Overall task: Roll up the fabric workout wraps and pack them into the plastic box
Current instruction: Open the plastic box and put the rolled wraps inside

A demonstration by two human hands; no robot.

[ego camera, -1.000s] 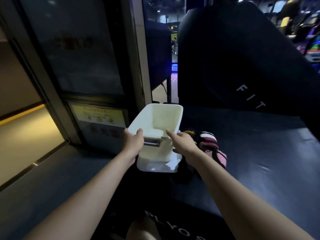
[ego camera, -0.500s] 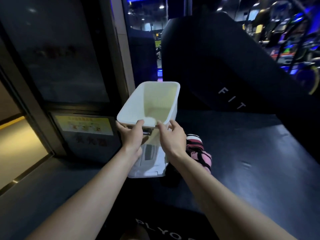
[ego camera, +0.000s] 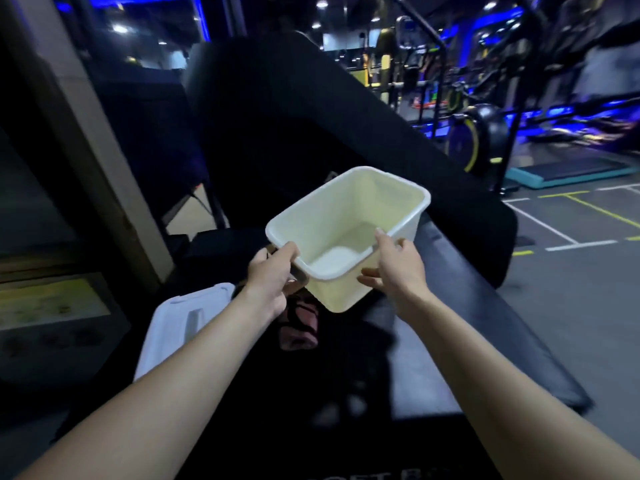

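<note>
Black padded desk (ego camera: 460, 320); above it, white plastic box (ego camera: 349, 220), held in the air, tilted; white lid (ego camera: 180, 323) at left; pink-striped wraps (ego camera: 299, 323) below box; left hand (ego camera: 272, 275) gripping near rim; right hand (ego camera: 398, 268) open, fingers against box side.

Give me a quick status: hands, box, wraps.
Left hand grips box rim; right hand open against its side. Box held up, empty. Wraps unrolled below on mat, lid beside them.
</note>
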